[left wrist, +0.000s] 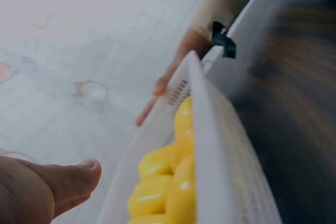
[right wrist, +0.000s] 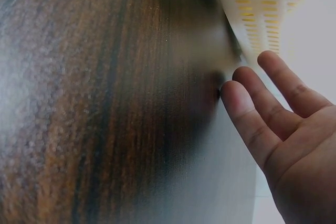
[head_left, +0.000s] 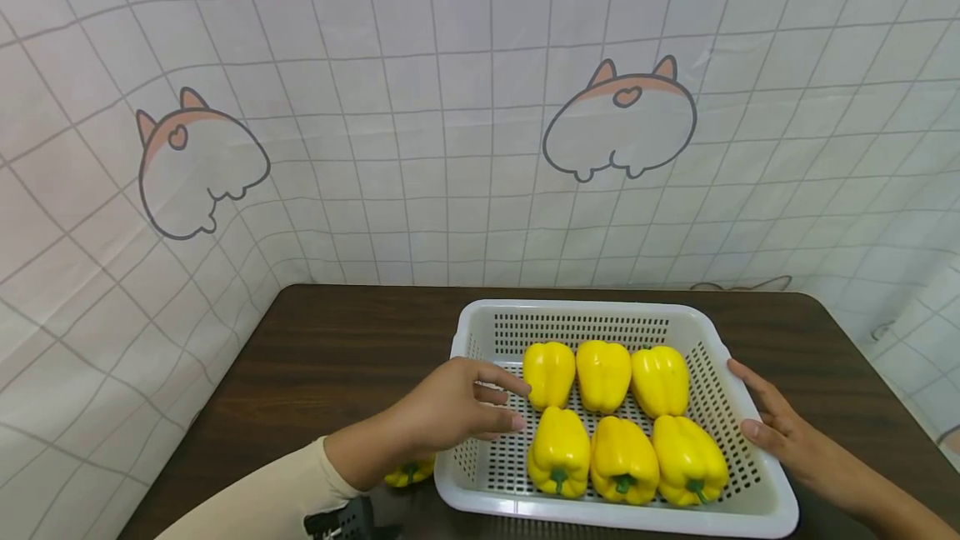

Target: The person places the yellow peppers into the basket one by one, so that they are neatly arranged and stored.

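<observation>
A white perforated plastic basket stands on the table, with several yellow bell peppers in it in two rows of three. Over the basket's left part is my left hand, its fingers loosely extended beside the leftmost peppers and nothing in its grasp. Whether it touches a pepper I cannot tell. At the basket's right rim my right hand rests with fingers extended, the thumb near the rim. Another yellow bell pepper lies outside the basket on the left, partly hidden by my left forearm.
The dark wood-grain table extends to the left and right of the basket. Behind it hangs a white grid-patterned curtain. A black object is at my left wrist, and a thin cable lies at the back edge.
</observation>
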Tool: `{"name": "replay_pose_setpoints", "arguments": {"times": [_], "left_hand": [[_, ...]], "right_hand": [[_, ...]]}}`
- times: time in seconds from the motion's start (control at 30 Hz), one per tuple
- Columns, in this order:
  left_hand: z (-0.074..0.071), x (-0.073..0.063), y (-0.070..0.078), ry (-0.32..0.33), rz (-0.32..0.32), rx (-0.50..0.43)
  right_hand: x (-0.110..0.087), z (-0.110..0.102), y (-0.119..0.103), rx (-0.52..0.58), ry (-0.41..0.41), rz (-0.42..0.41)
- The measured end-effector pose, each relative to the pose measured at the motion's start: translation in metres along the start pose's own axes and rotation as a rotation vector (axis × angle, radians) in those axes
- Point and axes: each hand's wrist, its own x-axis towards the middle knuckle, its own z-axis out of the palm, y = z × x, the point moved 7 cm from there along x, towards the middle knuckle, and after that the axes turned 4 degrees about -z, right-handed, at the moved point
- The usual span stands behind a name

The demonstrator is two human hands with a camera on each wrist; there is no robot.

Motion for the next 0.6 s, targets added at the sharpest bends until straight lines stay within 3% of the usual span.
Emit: {"name": "replay_pose_setpoints", "arguments": {"times": [0.37,0.6], "left_hand": [[-0.038,-0.022,-0.003,-0.024,0.062,-0.119],[-0.059,-0.034,-0.01,0.003,0.097,-0.207]], "right_hand": [[0.0,0.0,0.001,-0.003,-0.007,0.007],[0.0,0.0,0.0,-0.012,-0.017,0.002]]}}
